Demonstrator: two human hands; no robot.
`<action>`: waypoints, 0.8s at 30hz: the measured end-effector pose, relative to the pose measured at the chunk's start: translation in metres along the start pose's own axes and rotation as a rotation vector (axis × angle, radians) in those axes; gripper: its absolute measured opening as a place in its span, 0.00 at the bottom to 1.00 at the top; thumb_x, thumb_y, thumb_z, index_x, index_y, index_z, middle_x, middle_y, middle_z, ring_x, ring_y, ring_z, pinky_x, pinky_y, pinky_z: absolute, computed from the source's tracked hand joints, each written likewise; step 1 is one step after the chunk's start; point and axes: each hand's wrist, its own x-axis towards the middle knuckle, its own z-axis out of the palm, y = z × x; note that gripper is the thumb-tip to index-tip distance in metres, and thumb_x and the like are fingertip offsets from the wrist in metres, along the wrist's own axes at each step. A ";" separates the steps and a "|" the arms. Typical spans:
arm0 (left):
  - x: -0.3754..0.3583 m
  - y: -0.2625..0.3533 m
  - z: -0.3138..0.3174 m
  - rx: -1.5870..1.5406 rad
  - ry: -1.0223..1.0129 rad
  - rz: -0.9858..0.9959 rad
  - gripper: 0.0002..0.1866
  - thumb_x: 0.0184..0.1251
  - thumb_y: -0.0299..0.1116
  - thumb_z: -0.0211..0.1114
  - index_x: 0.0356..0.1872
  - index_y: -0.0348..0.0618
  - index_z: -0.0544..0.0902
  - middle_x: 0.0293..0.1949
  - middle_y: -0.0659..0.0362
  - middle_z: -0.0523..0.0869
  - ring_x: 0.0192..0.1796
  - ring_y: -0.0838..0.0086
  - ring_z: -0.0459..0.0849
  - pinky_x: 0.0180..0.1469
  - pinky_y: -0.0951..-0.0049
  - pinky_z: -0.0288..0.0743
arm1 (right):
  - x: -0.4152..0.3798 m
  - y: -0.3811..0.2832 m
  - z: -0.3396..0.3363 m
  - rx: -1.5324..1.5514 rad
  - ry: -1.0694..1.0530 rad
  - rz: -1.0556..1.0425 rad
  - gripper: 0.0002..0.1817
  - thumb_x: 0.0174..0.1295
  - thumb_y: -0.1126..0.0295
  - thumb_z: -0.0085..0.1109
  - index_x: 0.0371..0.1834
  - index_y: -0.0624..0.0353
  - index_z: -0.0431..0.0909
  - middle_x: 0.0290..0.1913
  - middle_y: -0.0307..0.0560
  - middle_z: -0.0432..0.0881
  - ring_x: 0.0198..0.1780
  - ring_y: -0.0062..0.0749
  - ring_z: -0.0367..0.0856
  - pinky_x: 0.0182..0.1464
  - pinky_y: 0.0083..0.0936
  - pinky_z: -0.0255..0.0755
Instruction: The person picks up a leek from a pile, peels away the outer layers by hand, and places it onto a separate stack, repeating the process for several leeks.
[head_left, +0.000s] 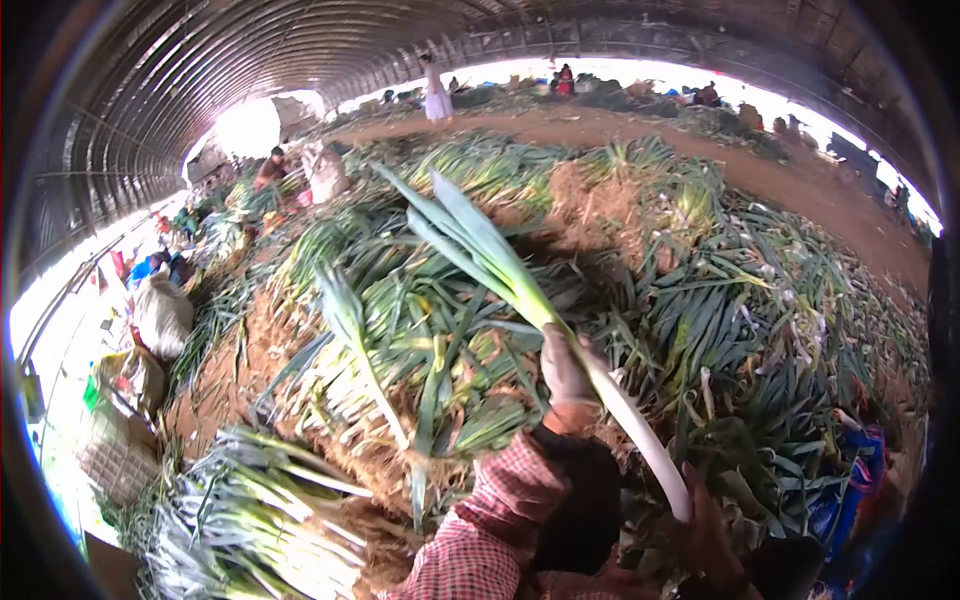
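A long leek (640, 435) slants across the middle, its green leaves fanning to the upper left and its white base toward the lower right. My left hand (568, 368), in a pale, soiled glove, is closed around the shaft just below the leaves. The checkered red sleeve (490, 510) of that arm comes up from below. Down at the white end, my right hand (705, 525) is in shadow, its fingers against the base. Beneath both hands, heaped leeks (440, 360) spread over the ground, many with roots on.
More leeks (260, 510) lie aligned at the lower left. Stuffed sacks (163, 315) stand along the left side, and a blue bag (850, 490) lies at the right. A person (270, 168) is low among the piles; another (437, 92) stands farther back. A dirt path (800, 180) curves behind.
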 end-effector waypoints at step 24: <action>-0.390 0.757 -0.390 2.408 1.193 0.266 0.27 0.51 0.39 0.64 0.55 0.44 0.72 0.41 0.52 0.81 0.43 0.64 0.79 0.46 0.62 0.74 | -0.026 0.193 -0.061 -0.513 -0.191 0.340 0.21 0.57 0.66 0.57 0.54 0.61 0.72 0.53 0.55 0.75 0.56 0.46 0.71 0.59 0.34 0.63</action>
